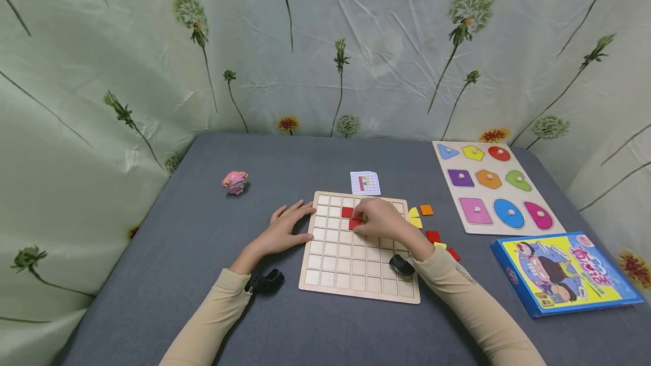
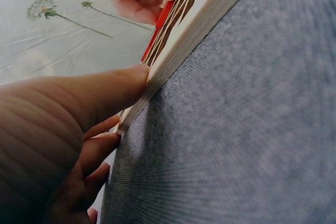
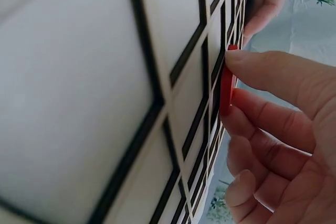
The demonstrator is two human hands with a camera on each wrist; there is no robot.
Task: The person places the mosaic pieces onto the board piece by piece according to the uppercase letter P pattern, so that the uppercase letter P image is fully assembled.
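Note:
A wooden grid board (image 1: 351,282) with rows of square cells lies on the table. My right hand (image 1: 380,219) pinches a red square tile (image 3: 226,90) between thumb and fingers, low over the cells in the board's upper middle. Another red square tile (image 1: 347,212) sits in a cell just up and left of it. At the board's left edge, my left hand (image 1: 282,231) rests with thumb and fingers extended; its thumb (image 2: 118,90) touches the rim in the left wrist view. Behind the board lies a small pattern card (image 1: 365,183) printed with a grid and coloured squares.
Right of the board lie yellow pieces (image 1: 415,222), an orange tile (image 1: 426,210) and red tiles (image 1: 433,236). Farther right are a shape puzzle board (image 1: 477,219) and a blue-edged box (image 1: 567,273). A pink toy figure (image 1: 235,182) stands at the back left.

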